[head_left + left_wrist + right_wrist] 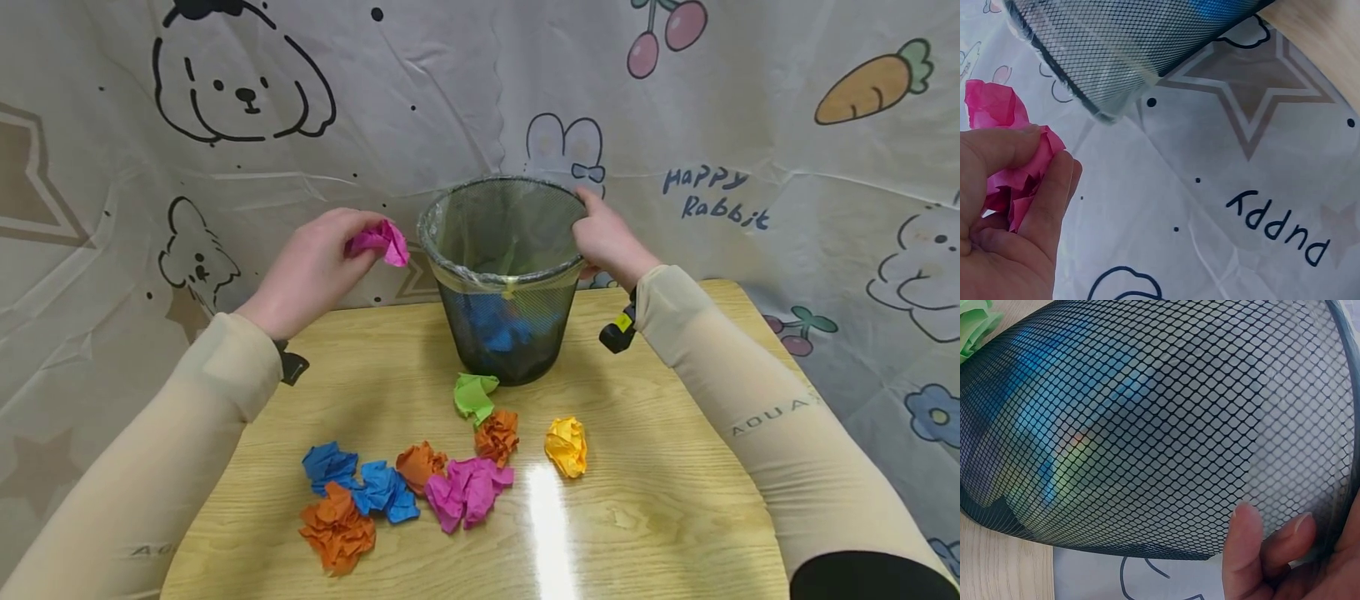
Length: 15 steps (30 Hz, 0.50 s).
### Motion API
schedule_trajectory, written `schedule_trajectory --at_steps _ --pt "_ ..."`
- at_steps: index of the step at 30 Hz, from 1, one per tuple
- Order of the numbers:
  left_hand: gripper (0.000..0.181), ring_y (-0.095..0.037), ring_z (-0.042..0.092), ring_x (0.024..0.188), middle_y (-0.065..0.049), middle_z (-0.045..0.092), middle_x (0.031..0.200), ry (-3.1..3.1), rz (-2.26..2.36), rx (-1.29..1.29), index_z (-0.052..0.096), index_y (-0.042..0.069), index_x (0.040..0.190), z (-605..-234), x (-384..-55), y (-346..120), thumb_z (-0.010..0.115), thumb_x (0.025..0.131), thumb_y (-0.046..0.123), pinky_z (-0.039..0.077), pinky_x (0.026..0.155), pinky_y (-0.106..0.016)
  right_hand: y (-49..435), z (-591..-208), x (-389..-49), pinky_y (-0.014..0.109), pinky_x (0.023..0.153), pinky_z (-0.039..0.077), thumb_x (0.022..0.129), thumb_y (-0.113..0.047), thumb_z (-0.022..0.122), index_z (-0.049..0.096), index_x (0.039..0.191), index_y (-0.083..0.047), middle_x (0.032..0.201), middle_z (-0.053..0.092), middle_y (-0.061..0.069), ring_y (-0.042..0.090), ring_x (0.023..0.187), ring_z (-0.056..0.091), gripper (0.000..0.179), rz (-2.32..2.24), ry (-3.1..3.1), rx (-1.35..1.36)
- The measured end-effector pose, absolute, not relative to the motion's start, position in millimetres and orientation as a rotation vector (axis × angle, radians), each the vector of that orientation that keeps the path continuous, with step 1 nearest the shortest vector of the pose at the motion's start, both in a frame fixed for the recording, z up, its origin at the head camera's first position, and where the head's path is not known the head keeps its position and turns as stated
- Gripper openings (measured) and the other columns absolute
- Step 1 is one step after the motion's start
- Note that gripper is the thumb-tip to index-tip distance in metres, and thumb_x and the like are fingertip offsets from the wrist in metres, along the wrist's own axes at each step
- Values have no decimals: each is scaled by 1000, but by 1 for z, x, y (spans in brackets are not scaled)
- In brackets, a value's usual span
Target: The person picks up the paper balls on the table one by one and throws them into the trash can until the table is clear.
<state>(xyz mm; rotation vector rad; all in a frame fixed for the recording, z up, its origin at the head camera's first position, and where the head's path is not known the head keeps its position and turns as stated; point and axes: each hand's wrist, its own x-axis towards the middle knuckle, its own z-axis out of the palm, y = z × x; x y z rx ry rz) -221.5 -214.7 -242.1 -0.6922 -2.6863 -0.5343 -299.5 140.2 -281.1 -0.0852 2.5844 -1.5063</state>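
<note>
My left hand (318, 262) pinches a crumpled pink paper ball (386, 242) between thumb and fingers, just left of the wastebasket's rim and apart from it. The black mesh wastebasket (551, 333) stands upright at the back of the table, lined with a clear plastic bag. With my right hand (615, 242) I grip its rim on the right side. In the right wrist view, fingertips (1244, 525) rest against the mesh from outside. Blue paper (495, 325) and other coloured pieces show through the mesh, blurred by it.
In front of the basket lie crumpled balls: green (474, 396), yellow (566, 447), magenta (468, 492), several orange (337, 529) and two blue (386, 490). They rest on a wooden table (660, 500). A printed cloth (420, 92) hangs close behind the basket.
</note>
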Motion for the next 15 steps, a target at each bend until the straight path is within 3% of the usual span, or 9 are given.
schedule_trajectory --at_steps 3,7,15 --pt "28 -24 53 90 -12 65 112 -2668 -537 -702 67 1 129 -237 -225 -211 62 102 7 46 79 -40 140 -282 -300 41 66 59 102 -4 29 2 167 -27 170 14 8 17 61 48 74 -1508 2582 -73" --pt "27 -24 52 92 -11 64 111 -2662 -546 -709 68 2 128 -231 -230 -204 62 103 8 45 81 -40 140 -282 -301 42 66 59 101 -3 30 2 167 -26 168 21 10 22 74 54 75 -1520 2581 -82" --pt "30 -25 57 106 -13 65 121 -2676 -589 -723 66 3 132 -226 -240 -182 62 103 9 49 92 -41 141 -282 -301 42 64 59 100 -2 28 1 167 -26 170 15 9 19 62 50 76 -1507 2579 -87"
